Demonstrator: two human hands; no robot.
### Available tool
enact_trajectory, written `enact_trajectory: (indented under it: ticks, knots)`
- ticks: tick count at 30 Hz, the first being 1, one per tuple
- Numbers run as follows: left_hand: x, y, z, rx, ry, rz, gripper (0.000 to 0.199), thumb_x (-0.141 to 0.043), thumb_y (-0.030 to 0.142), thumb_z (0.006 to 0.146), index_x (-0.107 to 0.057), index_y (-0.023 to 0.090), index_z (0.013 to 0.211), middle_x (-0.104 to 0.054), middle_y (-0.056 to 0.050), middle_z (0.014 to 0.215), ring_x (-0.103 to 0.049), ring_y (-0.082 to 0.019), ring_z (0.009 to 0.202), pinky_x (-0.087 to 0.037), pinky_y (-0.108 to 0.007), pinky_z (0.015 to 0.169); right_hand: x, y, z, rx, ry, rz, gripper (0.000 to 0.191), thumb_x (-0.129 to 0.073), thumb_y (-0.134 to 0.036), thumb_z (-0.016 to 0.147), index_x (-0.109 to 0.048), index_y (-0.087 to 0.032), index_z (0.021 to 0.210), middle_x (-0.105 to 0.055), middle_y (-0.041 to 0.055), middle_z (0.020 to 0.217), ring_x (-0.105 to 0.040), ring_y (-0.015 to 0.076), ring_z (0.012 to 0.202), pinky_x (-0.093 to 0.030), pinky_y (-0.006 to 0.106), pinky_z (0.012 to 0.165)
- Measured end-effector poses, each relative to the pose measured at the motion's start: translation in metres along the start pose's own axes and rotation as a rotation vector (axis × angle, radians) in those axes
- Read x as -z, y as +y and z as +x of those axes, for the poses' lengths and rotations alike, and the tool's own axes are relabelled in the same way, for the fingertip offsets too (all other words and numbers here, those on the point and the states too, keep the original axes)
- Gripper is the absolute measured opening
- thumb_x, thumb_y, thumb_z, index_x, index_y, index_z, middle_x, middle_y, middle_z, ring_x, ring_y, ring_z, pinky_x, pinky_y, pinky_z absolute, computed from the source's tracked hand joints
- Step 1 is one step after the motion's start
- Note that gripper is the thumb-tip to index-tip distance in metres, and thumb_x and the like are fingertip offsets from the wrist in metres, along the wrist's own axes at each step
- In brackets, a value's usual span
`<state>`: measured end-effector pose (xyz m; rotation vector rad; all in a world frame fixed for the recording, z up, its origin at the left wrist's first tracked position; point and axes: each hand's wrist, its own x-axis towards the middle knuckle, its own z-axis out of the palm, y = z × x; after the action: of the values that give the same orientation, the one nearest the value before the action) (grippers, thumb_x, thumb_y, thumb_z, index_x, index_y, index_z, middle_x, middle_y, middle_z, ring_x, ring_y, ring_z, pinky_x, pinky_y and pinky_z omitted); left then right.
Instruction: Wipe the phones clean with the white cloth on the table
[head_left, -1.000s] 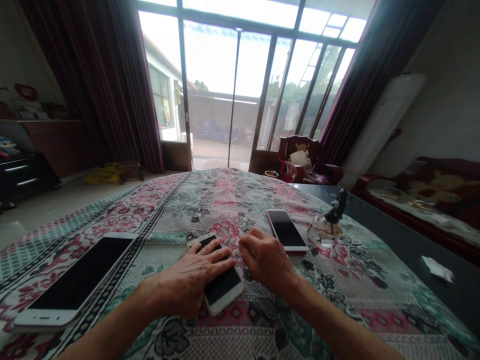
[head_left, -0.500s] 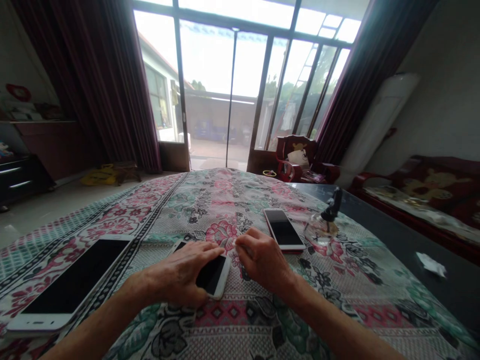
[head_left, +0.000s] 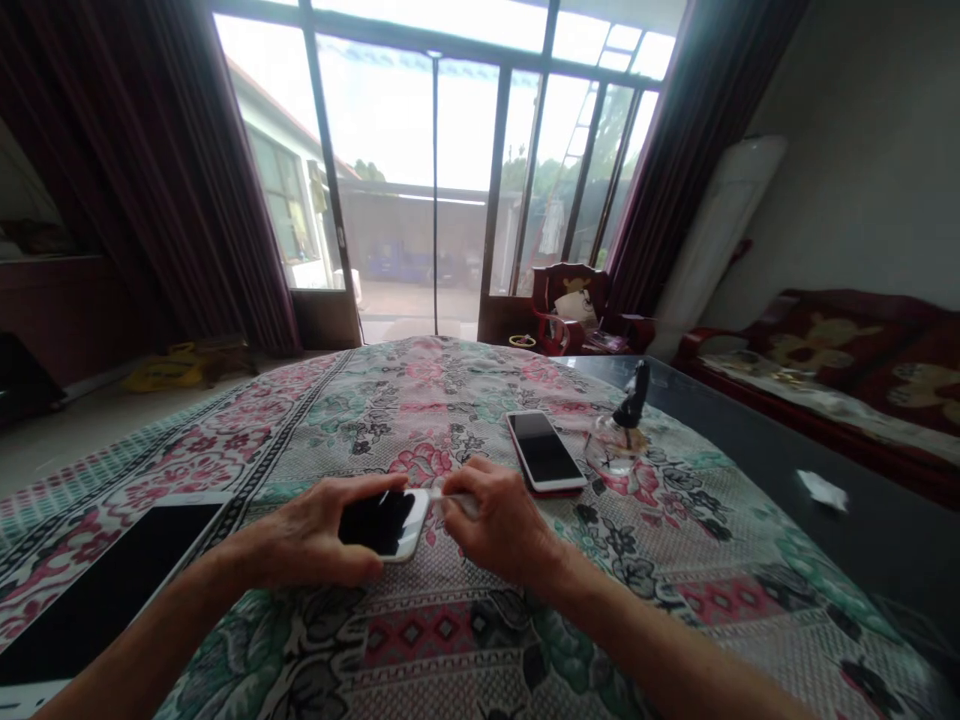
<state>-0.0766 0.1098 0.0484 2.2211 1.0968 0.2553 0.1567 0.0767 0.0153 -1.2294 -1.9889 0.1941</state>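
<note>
A white smartphone [head_left: 382,522] with a dark screen lies on the patterned tablecloth in front of me. My left hand [head_left: 319,530] is closed around its left part, thumb on the near edge and fingers along the far edge. At the phone's right end, my right hand [head_left: 491,520] is closed in a pinch. A small whitish piece [head_left: 450,497] shows between its fingers, close to the phone's end; its kind is not clear, nor whether it touches the phone.
Beyond my right hand lies another white-fronted phone [head_left: 546,450], beside a clear glass bottle with a black top [head_left: 630,425]. A large white tablet [head_left: 105,590] rests at the left. The floral tablecloth [head_left: 420,390] covers much of the dark table, where crumpled white paper [head_left: 823,491] lies.
My left hand has shifted its hold on the phone, which now sits turned more level. The right hand has come close to the phone's right end, and a whitish piece shows in its fingers.
</note>
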Motion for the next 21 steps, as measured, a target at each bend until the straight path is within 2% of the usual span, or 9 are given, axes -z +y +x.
enact_trajectory:
  ticks: [10,16,21]
  knots:
    - [0.004,0.013,-0.001,0.017,0.048,-0.008,0.069,-0.065,0.029,0.066,-0.05,0.025,0.133,-0.063,-0.002,0.123,-0.059,-0.025,0.105,-0.047,-0.032,0.089,-0.005,-0.013,-0.003,0.051,0.044,0.108,0.013,-0.056,-0.022,0.081,-0.068,-0.016,0.08,-0.06,0.0051,0.077,-0.056,0.0129,0.068,-0.046,0.027,0.065]
    - [0.006,0.009,-0.001,0.023,0.04,-0.022,0.068,-0.064,0.029,0.066,-0.05,0.025,0.132,-0.063,-0.001,0.123,-0.059,-0.026,0.107,-0.046,-0.034,0.093,-0.004,-0.023,-0.006,0.152,0.038,0.169,0.016,-0.052,-0.018,0.083,-0.066,-0.014,0.079,-0.059,0.0052,0.077,-0.056,0.0124,0.07,-0.047,0.025,0.066]
    - [0.007,0.011,-0.001,0.014,0.03,-0.026,0.066,-0.064,0.029,0.066,-0.052,0.027,0.131,-0.061,-0.001,0.127,-0.056,-0.029,0.113,-0.043,-0.039,0.098,-0.003,-0.017,-0.005,0.131,0.064,0.138,0.015,-0.052,-0.021,0.084,-0.066,-0.015,0.083,-0.059,0.0048,0.078,-0.056,0.0126,0.07,-0.048,0.026,0.067]
